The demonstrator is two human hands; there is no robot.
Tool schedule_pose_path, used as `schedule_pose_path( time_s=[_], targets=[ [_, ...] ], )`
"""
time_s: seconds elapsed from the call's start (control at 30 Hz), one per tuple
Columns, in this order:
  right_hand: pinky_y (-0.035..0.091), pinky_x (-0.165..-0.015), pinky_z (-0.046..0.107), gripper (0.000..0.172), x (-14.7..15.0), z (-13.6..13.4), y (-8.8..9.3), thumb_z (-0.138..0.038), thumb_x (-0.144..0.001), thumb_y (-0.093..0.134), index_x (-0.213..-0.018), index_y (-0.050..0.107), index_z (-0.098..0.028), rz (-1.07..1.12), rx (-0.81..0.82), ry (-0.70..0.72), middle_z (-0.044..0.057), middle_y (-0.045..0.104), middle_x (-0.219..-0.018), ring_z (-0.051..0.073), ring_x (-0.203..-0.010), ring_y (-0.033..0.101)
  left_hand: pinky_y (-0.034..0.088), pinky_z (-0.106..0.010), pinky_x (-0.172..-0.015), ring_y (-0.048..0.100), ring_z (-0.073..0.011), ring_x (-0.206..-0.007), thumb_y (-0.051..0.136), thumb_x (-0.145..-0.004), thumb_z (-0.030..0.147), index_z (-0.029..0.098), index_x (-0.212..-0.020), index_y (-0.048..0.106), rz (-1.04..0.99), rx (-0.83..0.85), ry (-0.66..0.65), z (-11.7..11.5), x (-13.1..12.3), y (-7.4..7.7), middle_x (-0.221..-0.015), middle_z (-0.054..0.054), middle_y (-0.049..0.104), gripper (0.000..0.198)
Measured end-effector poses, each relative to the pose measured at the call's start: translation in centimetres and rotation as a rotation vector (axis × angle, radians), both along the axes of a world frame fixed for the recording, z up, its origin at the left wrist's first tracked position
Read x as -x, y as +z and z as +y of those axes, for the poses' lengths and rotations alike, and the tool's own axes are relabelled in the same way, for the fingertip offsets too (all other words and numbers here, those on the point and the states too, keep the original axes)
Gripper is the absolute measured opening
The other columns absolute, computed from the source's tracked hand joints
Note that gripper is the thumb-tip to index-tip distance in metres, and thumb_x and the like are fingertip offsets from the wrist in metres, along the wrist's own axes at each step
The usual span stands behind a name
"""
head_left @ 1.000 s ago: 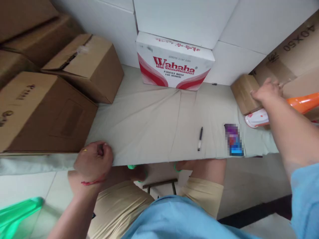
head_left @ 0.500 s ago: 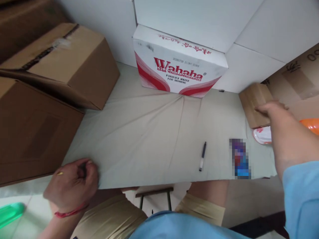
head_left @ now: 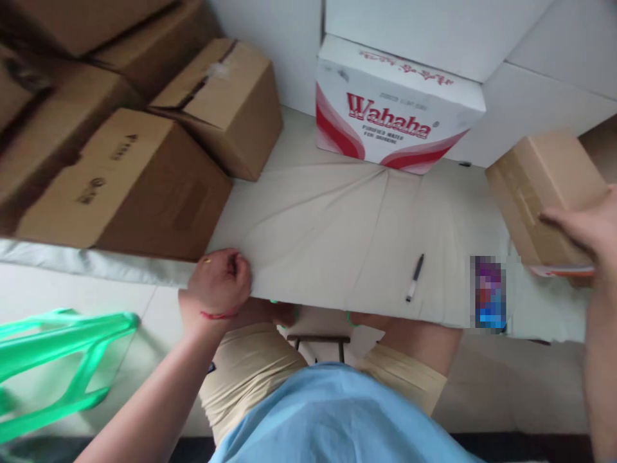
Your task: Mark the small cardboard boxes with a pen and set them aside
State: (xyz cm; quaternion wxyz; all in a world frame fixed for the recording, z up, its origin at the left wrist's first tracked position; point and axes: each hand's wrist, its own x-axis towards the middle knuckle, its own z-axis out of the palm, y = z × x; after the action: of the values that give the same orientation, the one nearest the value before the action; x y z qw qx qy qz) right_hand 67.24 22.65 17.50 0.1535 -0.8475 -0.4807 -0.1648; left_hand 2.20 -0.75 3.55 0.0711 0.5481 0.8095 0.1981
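1. Cardboard carton (head_left: 544,199), at the table's right end: plain brown and box-shaped, with a glossy tape strip across the side facing me, tilted slightly in the right hand (head_left: 595,222). The thumb lies across that tape; the hand is clamped on the carton, its other fingers out of my sight.
2. Over here, the left hand (head_left: 222,276) is curled into a fist, fingers together, on the table's edge, with a red cord bracelet (head_left: 219,315) around the wrist.
3. Just below the carton, a white-and-orange object (head_left: 562,271) peeks out, mostly blocked.
4. The table (head_left: 328,231) wears a pale, creased cloth. A slim dark-and-white pen (head_left: 415,278) lies near a flat oblong thing (head_left: 490,294), too blurred to identify.
5. A white-and-red Wahaha water carton (head_left: 395,112) stands against the smooth white wall (head_left: 434,26).
6. Brown boxes (head_left: 130,186) crowd the left end; a green plastic stool (head_left: 72,360) stands below.
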Motion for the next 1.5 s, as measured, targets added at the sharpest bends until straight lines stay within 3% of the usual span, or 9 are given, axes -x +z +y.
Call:
schedule_pose_path(
  time_s=[0.1,0.23,0.43,0.63,0.87,1.07,1.2,1.3,1.5],
  targets=[
    [0.048,-0.082,0.062,0.125,7.3,-8.6,-0.3,-0.083,-0.05,0.095,-0.142,0.07,-0.002,-0.022,0.162,0.344,0.034,0.063,-0.135,0.049,-0.13,0.062,0.04,-0.036,-0.074,0.059,-0.0259,-0.079,0.056,-0.09,0.028,0.023,-0.075,0.061,-0.099,-0.1,0.058,0.3,0.0,-0.6,-0.071,-0.006,0.058,0.017],
    [0.058,-0.101,0.061,0.097,20.3,-20.0,-5.0,-0.046,-0.076,0.09,-0.16,0.05,-0.015,-0.069,-0.052,1.058,0.024,0.057,-0.136,0.042,-0.128,0.06,0.049,-0.039,-0.083,0.066,-0.0278,-0.087,0.057,-0.089,0.031,0.021,-0.089,0.069,-0.218,-0.185,0.163,-0.2,-0.4,-1.2,-0.08,-0.007,0.067,0.016],
    [0.034,-0.131,0.064,0.067,31.9,-26.8,-10.4,-0.026,-0.095,0.077,-0.157,0.053,-0.022,-0.097,-0.219,1.115,0.016,0.064,-0.13,0.035,-0.14,0.055,0.051,-0.029,-0.059,0.066,-0.0181,-0.061,0.048,-0.104,0.061,0.022,-0.101,0.066,-0.651,-0.15,0.15,-4.8,-3.7,0.2,-0.074,-0.001,0.067,0.043],
    [0.035,-0.133,0.062,0.051,30.2,-29.5,-10.6,-0.028,-0.098,0.076,-0.148,0.065,-0.029,0.19,-0.087,1.235,0.01,0.07,-0.136,0.032,-0.145,0.056,0.05,-0.025,-0.052,0.071,-0.0179,-0.062,0.055,-0.087,0.094,0.019,-0.106,0.063,-1.155,0.029,0.188,-8.4,-5.7,1.0,-0.084,-0.004,0.07,0.078],
    [0.059,-0.11,0.056,0.058,24.8,-28.8,-11.5,-0.063,-0.099,0.069,-0.136,0.073,-0.019,0.986,-0.163,0.4,0.018,0.073,-0.135,0.031,-0.121,0.074,0.063,-0.042,-0.093,0.072,-0.0283,-0.11,0.052,-0.099,0.08,0.019,-0.112,0.077,-0.865,-0.17,0.072,-7.4,-4.9,0.8,-0.124,-0.015,0.074,0.066],
    [0.037,-0.134,0.053,0.077,25.8,-28.5,-13.2,-0.068,-0.088,0.079,-0.149,0.067,-0.023,1.332,-0.128,0.281,0.013,0.061,-0.162,0.031,-0.156,0.052,0.04,-0.051,-0.132,0.057,-0.0336,-0.151,0.053,-0.106,0.066,0.025,-0.14,0.076,-1.071,-0.142,-0.188,-7.5,-7.3,3.0,-0.153,-0.01,0.07,0.058],
    [0.053,-0.12,0.052,0.075,25.5,-28.3,-12.4,-0.062,-0.084,0.082,-0.148,0.066,-0.026,1.522,-0.279,0.201,0.01,0.066,-0.155,0.031,-0.144,0.062,0.021,-0.058,-0.14,0.055,-0.0369,-0.154,0.072,-0.098,0.043,0.032,-0.153,0.068,-0.844,-0.303,-0.575,-9.7,-9.3,7.0,-0.162,-0.008,0.063,0.056],
    [0.06,-0.109,0.049,0.058,24.9,-28.3,-10.9,-0.056,-0.09,0.077,-0.141,0.071,-0.029,1.613,-0.3,0.288,0.007,0.071,-0.146,0.029,-0.131,0.069,0.03,-0.06,-0.136,0.059,-0.0386,-0.149,0.077,-0.093,0.035,0.032,-0.151,0.069,-0.782,-0.366,-0.741,-11.0,-10.6,8.6,-0.157,-0.01,0.066,0.058],
    [0.053,-0.115,0.059,0.063,25.4,-29.8,-8.4,-0.041,-0.089,0.076,-0.151,0.062,-0.036,1.451,-0.392,0.475,0.007,0.063,-0.157,0.032,-0.138,0.065,0.058,-0.05,-0.11,0.067,-0.0324,-0.129,0.076,-0.096,0.054,0.033,-0.134,0.067,-1.283,-0.394,-0.259,-11.3,-10.9,6.5,-0.138,-0.01,0.067,0.045]
  ],
)
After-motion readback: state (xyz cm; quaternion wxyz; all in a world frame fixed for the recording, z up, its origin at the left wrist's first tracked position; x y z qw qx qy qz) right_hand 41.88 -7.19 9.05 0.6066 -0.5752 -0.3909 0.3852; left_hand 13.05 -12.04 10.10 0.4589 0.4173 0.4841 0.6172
